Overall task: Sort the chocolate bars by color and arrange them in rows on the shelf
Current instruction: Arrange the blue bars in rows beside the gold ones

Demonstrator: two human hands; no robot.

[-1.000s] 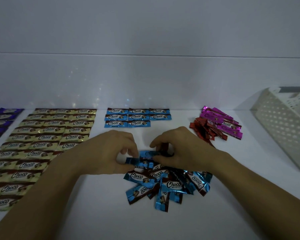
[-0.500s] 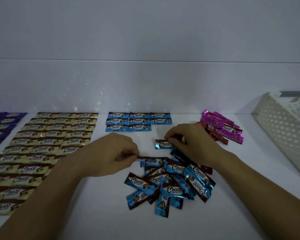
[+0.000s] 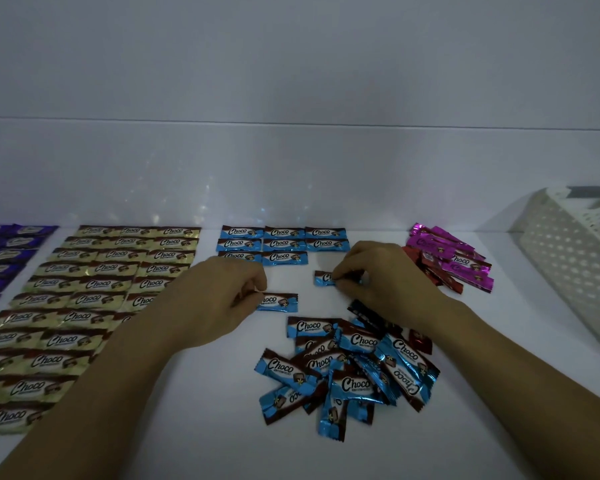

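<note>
1. Head view: gold rows (image 3: 94, 289) fill the left of the shelf (image 3: 194, 427).
2. The left hand (image 3: 219, 299) pinches one blue bar (image 3: 279, 302) by its end, just below the blue rows (image 3: 281, 244).
3. The right hand (image 3: 381, 278), fingers curled, seems to pinch a second blue bar (image 3: 323, 278) above the loose pile (image 3: 347, 365).

Back: blue rows (image 3: 284, 232); front: loose blue pile (image 3: 355, 341); left: gold rows (image 3: 111, 268).

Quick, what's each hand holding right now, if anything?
Left hand: closed, pinching the end of a blue foil-wrapped chocolate bar.
Right hand: closed, pinching a second blue foil-wrapped bar.
</note>
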